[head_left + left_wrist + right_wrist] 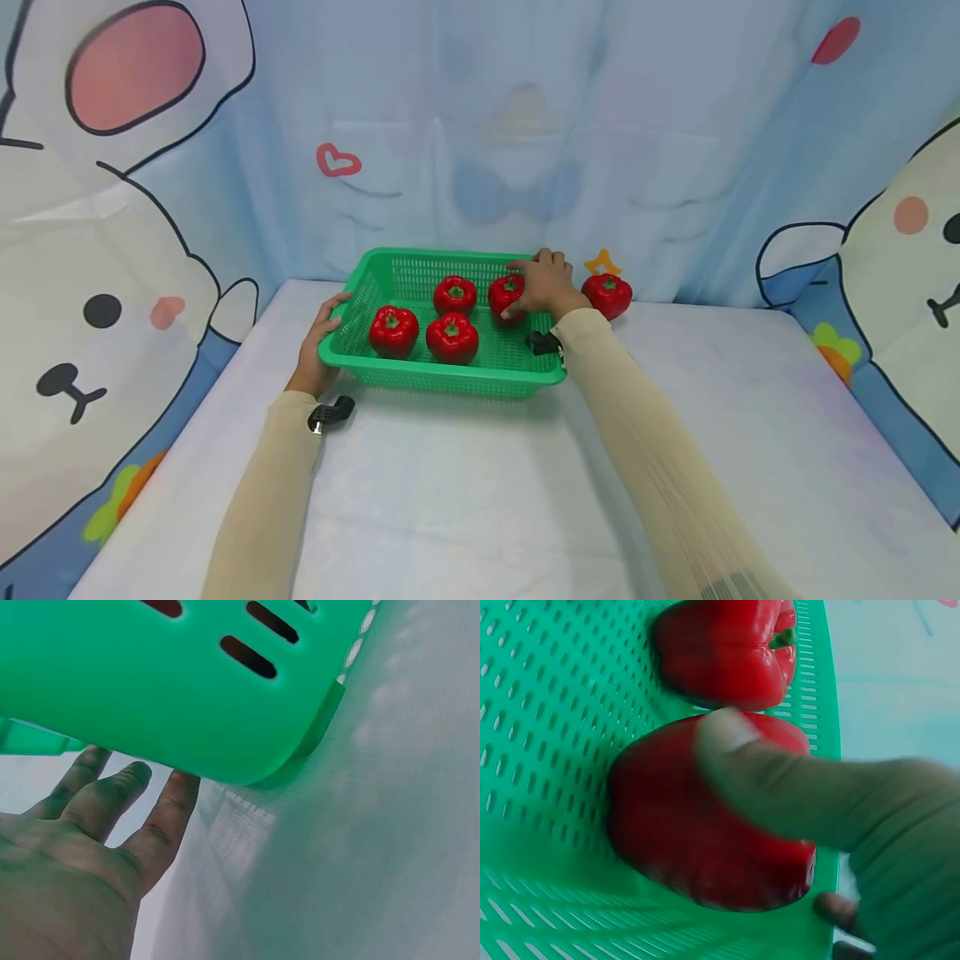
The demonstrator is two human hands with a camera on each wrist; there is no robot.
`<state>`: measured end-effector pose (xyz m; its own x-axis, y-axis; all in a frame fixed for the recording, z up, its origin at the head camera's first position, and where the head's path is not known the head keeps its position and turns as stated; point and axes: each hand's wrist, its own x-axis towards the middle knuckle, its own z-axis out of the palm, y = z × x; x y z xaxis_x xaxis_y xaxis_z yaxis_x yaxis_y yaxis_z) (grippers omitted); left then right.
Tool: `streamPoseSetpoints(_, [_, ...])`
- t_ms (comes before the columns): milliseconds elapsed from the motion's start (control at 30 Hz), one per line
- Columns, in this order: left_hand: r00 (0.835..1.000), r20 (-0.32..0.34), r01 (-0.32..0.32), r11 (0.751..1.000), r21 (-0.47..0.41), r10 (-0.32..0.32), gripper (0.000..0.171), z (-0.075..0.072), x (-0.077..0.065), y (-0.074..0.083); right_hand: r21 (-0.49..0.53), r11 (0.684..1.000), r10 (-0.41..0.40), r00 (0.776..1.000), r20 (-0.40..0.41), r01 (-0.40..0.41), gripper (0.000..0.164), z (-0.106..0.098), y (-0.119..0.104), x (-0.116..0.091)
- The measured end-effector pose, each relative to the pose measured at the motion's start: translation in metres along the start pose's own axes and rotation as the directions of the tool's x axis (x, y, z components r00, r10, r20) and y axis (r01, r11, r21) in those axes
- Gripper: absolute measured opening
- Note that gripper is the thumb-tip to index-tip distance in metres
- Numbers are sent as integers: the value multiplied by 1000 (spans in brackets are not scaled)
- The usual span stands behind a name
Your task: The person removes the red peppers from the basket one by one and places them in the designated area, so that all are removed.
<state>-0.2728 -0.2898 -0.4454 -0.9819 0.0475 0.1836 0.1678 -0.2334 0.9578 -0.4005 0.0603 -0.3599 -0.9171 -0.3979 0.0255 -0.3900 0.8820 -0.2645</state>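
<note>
A green plastic basket (450, 379) with slotted walls stands on the table. My right hand (551, 287) reaches over its right end and grips a red bell pepper (504, 302) inside it. In the right wrist view the thumb lies across that bell pepper (697, 825), while the fingers are mostly hidden behind it. Three other red bell peppers sit in the basket, one at the back (454, 293), one at the left (393, 332) and one in front (452, 338). At the basket's left end my left hand (315, 346) touches the outer wall with fairly straight fingers (169, 814).
Outside the basket, another red bell pepper (607, 296) lies on the table just beyond my right wrist. A white cloth covers the table (480, 500). Behind it hangs a blue curtain (390, 100) printed with cartoon animals, which also runs along both sides.
</note>
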Motion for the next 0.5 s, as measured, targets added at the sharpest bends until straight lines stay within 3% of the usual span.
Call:
streamPoseSetpoints(200, [1000,-13,-1,1000,7,1,45,0,2,0,-27,998,52,998,32,-51,83,0,1,0])
streamPoseSetpoints(500, [1000,-15,4,999,31,-3,46,0,0,-1,-30,998,54,998,38,-52,79,1,1,-1])
